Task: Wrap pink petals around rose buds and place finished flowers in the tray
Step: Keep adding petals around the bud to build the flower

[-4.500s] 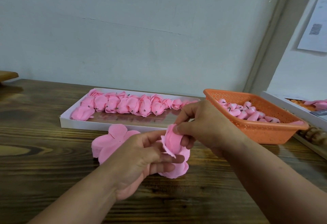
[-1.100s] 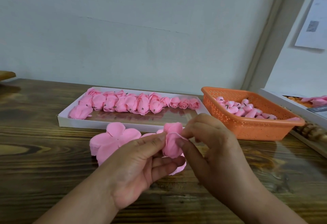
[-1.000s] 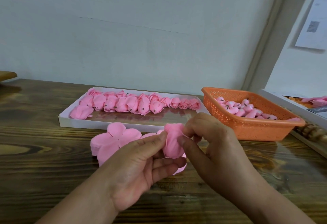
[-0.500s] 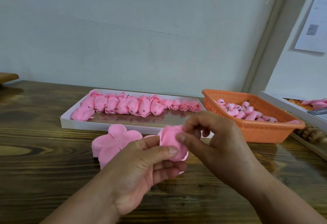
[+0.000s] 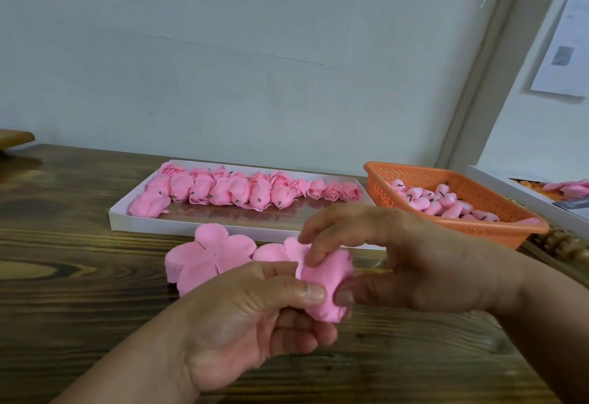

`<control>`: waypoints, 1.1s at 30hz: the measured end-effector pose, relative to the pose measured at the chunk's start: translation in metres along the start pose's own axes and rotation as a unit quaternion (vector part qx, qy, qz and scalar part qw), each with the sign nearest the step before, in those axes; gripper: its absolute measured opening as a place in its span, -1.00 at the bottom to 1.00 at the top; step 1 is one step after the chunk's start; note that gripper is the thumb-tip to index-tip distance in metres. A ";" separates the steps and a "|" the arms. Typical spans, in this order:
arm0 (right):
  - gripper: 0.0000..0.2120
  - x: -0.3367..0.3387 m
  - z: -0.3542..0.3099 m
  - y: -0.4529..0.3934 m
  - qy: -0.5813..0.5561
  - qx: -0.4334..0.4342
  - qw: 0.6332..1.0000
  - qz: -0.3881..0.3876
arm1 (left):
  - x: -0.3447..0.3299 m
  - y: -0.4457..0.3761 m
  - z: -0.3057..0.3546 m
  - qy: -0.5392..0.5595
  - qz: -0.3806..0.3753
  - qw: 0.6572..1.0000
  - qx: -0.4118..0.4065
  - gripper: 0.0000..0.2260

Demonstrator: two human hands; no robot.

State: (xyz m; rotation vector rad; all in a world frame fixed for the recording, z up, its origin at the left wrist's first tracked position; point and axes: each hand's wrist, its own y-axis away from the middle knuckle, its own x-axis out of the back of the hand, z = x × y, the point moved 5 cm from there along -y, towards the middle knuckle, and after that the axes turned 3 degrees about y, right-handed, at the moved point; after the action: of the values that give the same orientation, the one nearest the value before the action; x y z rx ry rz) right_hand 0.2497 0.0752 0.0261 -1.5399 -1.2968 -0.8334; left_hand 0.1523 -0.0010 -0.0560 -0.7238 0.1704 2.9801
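Observation:
Both hands hold one pink flower above the wooden table, its petals folded up around the bud, which is hidden inside. My left hand grips it from below with thumb and curled fingers. My right hand pinches its petals between thumb and forefinger from the right. A stack of flat five-lobed pink petals lies just behind my left hand. The white tray behind it carries a row of several finished pink roses.
An orange perforated basket with several small pink buds stands at the right, next to the tray. A second white box with pink pieces sits at the far right edge. The wall runs close behind the table.
The petals have been folded up tighter around the bud. The flower has turned in my fingers and my right thumb has moved down onto its lower side.

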 end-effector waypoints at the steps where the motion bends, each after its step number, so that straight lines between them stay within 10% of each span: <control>1: -0.70 -0.001 0.001 -0.001 -0.011 -0.007 1.000 -0.005 | 0.000 0.000 0.000 -0.005 -0.008 1.000 0.003 -0.84; 33: -0.79 -0.003 0.016 -0.007 -0.077 -0.057 0.995 -0.009 | 0.003 0.001 -0.005 0.048 -0.002 0.999 -0.002 -0.75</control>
State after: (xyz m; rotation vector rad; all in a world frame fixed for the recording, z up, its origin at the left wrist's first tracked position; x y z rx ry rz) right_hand 0.2411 0.0890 0.0199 -1.7140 -1.3961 -0.8257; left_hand 0.1515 -0.0027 -0.0621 -0.8663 0.1692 2.9447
